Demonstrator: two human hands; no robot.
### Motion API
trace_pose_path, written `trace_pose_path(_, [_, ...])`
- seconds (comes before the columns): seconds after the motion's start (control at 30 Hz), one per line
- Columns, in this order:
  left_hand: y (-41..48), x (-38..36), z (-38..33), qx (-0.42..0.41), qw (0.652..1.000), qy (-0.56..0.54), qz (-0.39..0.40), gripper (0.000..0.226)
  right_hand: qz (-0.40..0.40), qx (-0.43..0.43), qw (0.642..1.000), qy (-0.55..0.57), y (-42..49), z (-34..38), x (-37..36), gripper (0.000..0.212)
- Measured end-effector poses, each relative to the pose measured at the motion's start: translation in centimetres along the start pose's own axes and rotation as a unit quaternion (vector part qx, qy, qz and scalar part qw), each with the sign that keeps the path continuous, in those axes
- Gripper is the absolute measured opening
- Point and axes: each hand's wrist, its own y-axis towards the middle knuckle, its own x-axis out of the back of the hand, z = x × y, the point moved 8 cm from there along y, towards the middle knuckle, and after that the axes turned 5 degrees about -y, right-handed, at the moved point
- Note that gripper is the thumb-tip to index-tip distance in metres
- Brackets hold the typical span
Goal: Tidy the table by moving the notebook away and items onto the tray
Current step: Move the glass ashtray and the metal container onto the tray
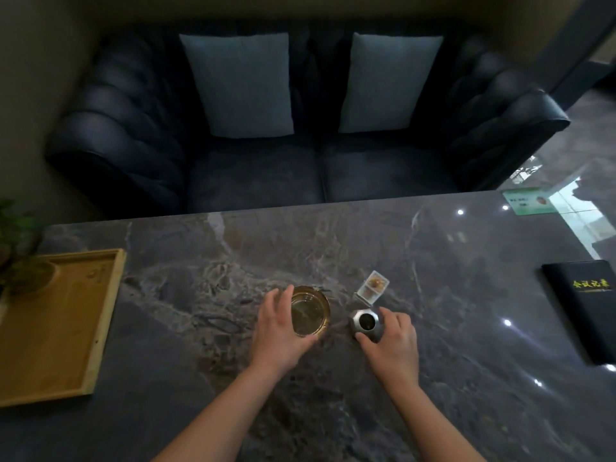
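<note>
Left hand [278, 331] cups glass ashtray [310, 310], right hand [391, 341] grips metal holder [365, 323] just right of it, likely to carry both to tray [96, 328], far left.

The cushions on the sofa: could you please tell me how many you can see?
2: one cushion leans against the sofa's left backrest, the other against the right. None appears hidden.

Glossy marble table [466, 328]; matt wooden tray [66, 328]; clear glass bowl [309, 311].
</note>
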Motion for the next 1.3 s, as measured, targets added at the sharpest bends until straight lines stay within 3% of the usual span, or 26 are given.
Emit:
trace_pose_path(0.23, [1.2, -2.1, -0.4, 0.015, 0.997, 0.066, 0.037, 0.117, 0.034, -0.016, 0.999, -0.034, 0.9, -1.3, -2.0, 0.079])
trace_pose_path(0.4, [2.2, -2.8, -0.7, 0.011, 0.992, 0.119, 0.038, 0.119, 0.032, -0.009, 0.998, -0.06, 1.2, -0.7, -2.3, 0.069])
trace_pose_path(0.6, [2.3, -2.3, -0.4, 0.01, 0.994, 0.107, 0.035, 0.12, 0.025, 0.008, 0.999, -0.036, 1.0, -0.1, -2.4, 0.065])
trace_pose_path(0.93, [-0.8, 3.7, 4.9, 0.049, 0.996, 0.054, -0.048, 0.12, 0.047, 0.11, 0.992, -0.028, -0.6, 6.6, -4.2, 0.07])
trace_pose_path(1.3, [-6.2, 14.1, 13.6, 0.114, 0.98, 0.014, -0.159, 0.12, 0.131, 0.238, 0.962, -0.005, -5.2, 18.8, -9.9, 0.065])
